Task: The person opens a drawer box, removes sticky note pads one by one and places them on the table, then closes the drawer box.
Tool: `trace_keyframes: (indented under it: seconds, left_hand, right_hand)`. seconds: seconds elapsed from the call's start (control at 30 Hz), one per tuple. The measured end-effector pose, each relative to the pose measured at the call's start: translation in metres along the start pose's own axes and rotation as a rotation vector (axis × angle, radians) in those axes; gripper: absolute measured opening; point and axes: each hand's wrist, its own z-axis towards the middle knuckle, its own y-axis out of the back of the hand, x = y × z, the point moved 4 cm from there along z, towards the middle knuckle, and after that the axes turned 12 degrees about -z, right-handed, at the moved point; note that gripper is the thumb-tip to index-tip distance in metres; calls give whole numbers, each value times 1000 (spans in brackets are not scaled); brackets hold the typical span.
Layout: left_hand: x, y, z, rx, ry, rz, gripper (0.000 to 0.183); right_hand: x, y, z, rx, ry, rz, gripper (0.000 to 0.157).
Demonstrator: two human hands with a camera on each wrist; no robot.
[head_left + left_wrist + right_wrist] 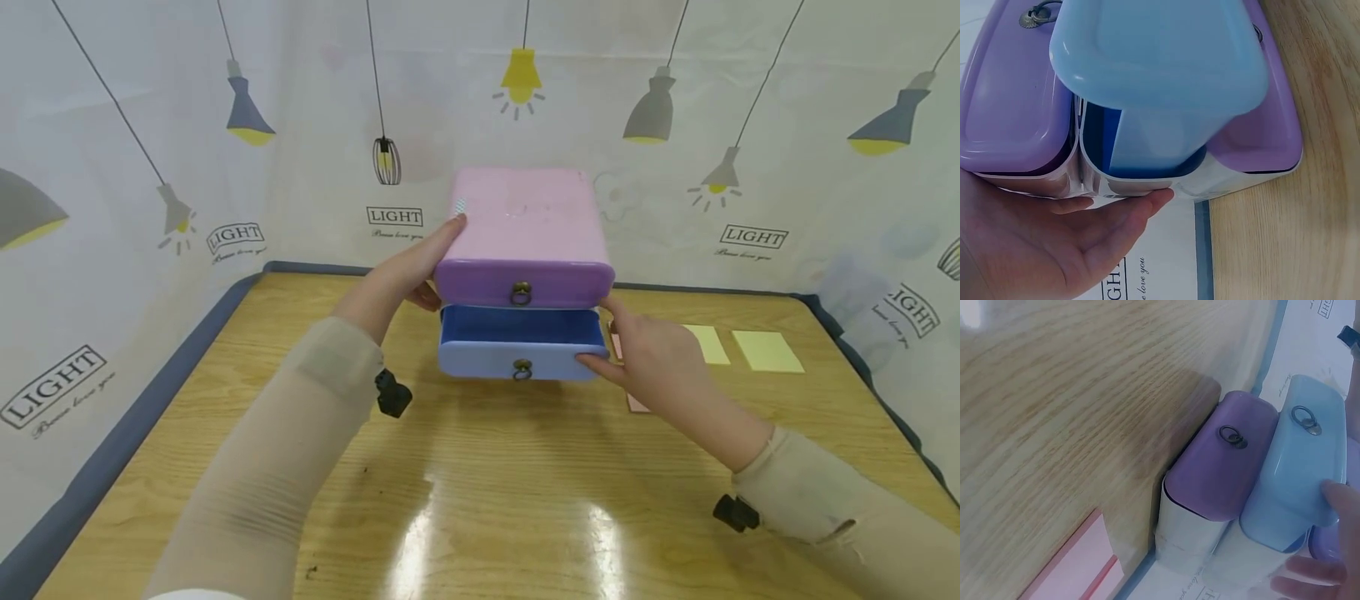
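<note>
A small drawer cabinet [528, 212] with a pink top stands at the back of the table. Its blue middle drawer [480, 361] is pulled partway out, and the inside shows dark blue. Above it the purple top drawer [472, 285] is closed; a purple bottom drawer [1210, 469] shows in the right wrist view. My left hand [408, 271] rests against the cabinet's left side, thumb along the upper edge. At the right, my right hand [660, 358] touches the blue drawer's front corner with its thumb, the other fingers extended beside the cabinet.
Yellow sticky notes [768, 351] and another yellow pad [707, 344] lie to the cabinet's right. Pink notes [1075, 565] are near the right hand, partly hidden by it in the head view. A lamp-printed cloth [322, 167] hangs behind and around the wooden table [495, 500].
</note>
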Motion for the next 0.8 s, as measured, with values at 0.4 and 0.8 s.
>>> trace_keyframes:
  seconds: [0.4, 0.8]
  left_hand:
    - [-4, 0, 0, -26, -6, -12, 94]
    - [-19, 4, -7, -440, -476, 127, 55]
  right_hand:
    - [-8, 0, 10, -169, 17, -22, 113]
    - [-2, -2, 23, -101, -41, -15, 112]
